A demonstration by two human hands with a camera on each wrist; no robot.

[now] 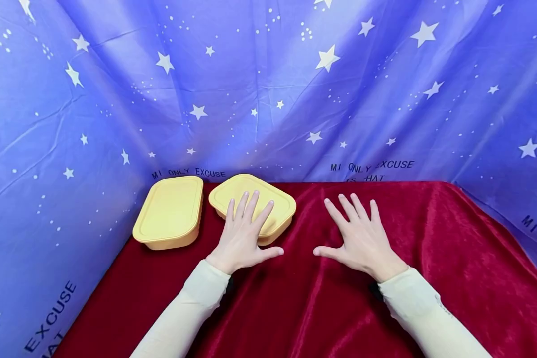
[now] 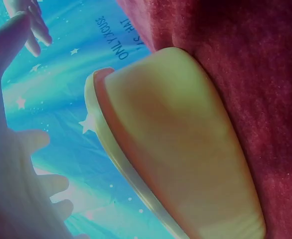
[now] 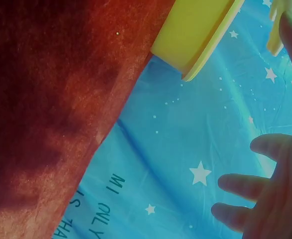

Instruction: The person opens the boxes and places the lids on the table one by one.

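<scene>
Two pale sleeves [image 1: 183,308] enter from the bottom edge of the frame. The left hand [image 1: 243,242], a little left of the centre, has its fingers straight and spread; in the head view it hides a part of a turned yellow box [image 1: 282,211], while the left wrist view shows a gap between this hand and a box. The right hand [image 1: 364,242], right of the centre, has equally straight, spread fingers, above the dark red cloth [image 1: 456,248]. The turned yellow box rests on this cloth, near the centre of the frame, placed diagonally. Its lid is flat and pale yellow, with rounded corners and a thin line along the edge; the rim projects over the walls, which become narrower towards the bottom. A second yellow box [image 1: 170,211], of similar look, stands just beside it, on the left. Behind hangs a blue-violet curtain [image 1: 259,89] with white stars and black letters.
</scene>
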